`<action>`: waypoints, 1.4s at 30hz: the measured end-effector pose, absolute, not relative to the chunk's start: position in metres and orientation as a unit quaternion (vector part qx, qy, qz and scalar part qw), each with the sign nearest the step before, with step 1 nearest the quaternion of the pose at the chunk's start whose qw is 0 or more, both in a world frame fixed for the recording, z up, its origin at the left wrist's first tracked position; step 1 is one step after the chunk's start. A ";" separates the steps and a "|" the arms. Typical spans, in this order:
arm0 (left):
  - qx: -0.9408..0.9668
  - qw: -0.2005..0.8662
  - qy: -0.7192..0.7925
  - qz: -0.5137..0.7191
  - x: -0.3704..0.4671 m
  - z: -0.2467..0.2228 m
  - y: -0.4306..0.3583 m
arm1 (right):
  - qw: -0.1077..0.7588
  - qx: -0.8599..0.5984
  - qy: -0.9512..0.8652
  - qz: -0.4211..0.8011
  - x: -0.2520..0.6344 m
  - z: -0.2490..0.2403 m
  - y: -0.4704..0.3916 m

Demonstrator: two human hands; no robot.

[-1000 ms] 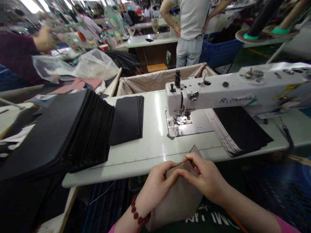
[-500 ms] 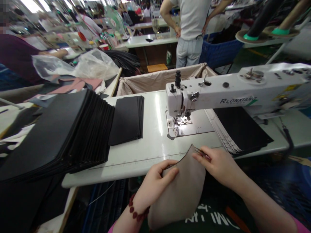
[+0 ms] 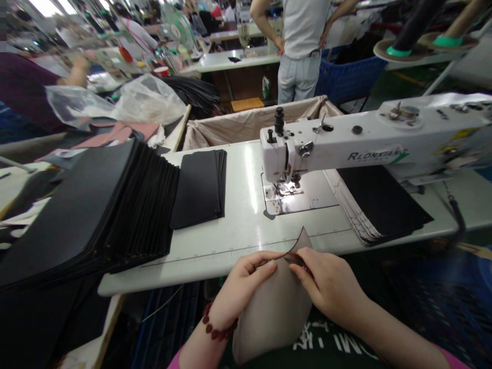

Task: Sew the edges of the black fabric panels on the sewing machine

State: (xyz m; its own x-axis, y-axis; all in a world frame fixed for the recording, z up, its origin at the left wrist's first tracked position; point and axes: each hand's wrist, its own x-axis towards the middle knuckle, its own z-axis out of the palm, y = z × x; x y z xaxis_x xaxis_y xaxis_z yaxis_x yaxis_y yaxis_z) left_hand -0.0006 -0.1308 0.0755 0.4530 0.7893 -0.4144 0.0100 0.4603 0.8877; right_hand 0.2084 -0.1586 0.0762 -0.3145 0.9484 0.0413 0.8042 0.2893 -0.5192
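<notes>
A grey-beige panel with a dark edge (image 3: 274, 307) hangs in front of the table edge, its upper corner pointing up. My left hand (image 3: 248, 279) pinches its top edge between thumb and fingers. Close beside it, my right hand (image 3: 326, 282) is closed on a small pointed tool (image 3: 298, 260), probably tweezers or snips, whose tip is at the panel's edge. Beyond the hands stands a white sewing machine (image 3: 330, 146), with its needle area over a lit metal plate (image 3: 319, 202).
A tall stack of black panels (image 3: 92, 200) and a smaller black stack (image 3: 198, 189) lie left. More panels (image 3: 380, 205) lie under the machine arm. Behind the table is a cloth-lined bin (image 3: 230, 128). A person (image 3: 303, 36) stands farther back; another person's arm (image 3: 79, 72) is at left.
My right hand and the tool have moved left along the panel's edge, close to my left hand. The panel has folded slightly, and the view has shifted a little.
</notes>
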 end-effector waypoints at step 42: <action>0.566 0.638 0.469 0.229 0.000 0.083 -0.128 | 0.184 -0.561 -0.769 0.244 0.212 0.085 -0.159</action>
